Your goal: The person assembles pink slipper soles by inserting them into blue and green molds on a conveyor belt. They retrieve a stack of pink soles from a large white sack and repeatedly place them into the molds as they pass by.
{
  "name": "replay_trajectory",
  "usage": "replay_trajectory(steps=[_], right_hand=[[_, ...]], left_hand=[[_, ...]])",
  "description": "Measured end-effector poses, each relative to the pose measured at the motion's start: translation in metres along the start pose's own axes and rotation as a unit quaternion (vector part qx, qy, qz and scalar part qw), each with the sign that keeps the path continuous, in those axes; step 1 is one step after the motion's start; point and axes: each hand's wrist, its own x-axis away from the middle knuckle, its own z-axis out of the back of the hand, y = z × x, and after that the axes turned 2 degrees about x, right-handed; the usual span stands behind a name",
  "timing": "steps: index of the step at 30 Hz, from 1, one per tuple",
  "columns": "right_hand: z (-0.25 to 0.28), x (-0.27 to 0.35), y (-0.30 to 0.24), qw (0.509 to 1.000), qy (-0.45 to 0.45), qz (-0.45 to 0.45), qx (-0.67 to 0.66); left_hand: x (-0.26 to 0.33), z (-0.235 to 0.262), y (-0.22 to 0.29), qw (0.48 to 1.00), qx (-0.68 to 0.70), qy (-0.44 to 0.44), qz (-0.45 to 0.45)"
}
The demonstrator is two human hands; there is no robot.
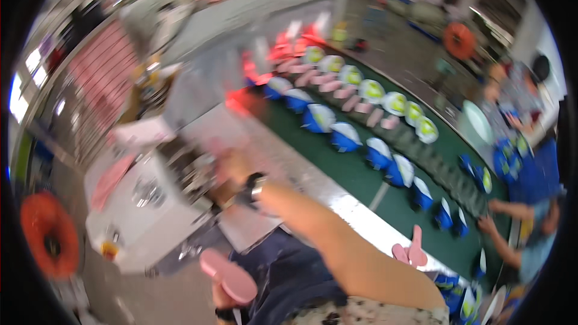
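Observation:
My left hand (221, 296), low in the head view, is closed around a pink sole-shaped piece (230, 276). The piece's broad face is turned up, and it hides most of my fingers. My right arm, with a dark band at the wrist, reaches up and left to a white machine (147, 204). My right hand (233, 167) is smeared by motion beside the machine's metal head (195, 171). Whether its fingers hold anything does not show. Another pink piece (117, 182) lies on top of the machine.
A green conveyor belt (355, 189) runs to the right, bearing rows of blue-and-white pieces (345, 136), white-and-green pieces (371, 91) and pink soles (330, 86). More pink soles (415, 251) lie on its near edge. A co-worker's hands (490, 219) reach over the belt's far right end.

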Motion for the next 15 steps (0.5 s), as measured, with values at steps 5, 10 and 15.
replay_trajectory(steps=[5, 10, 15], right_hand=[[0.004, -0.018, 0.041, 0.903, 0.197, -0.266, -0.274], [0.154, 0.083, 0.21, 0.719, 0.239, -0.336, -0.559], [0.288, 0.252, 0.374, 0.757, 0.395, -0.495, 0.161]], left_hand=[[-0.023, -0.045, -0.017, 0.998, 0.047, 0.036, -0.009], [-0.037, -0.049, -0.027, 0.997, 0.071, 0.0, 0.013], [-0.046, -0.011, -0.022, 0.984, -0.143, 0.041, 0.093]])
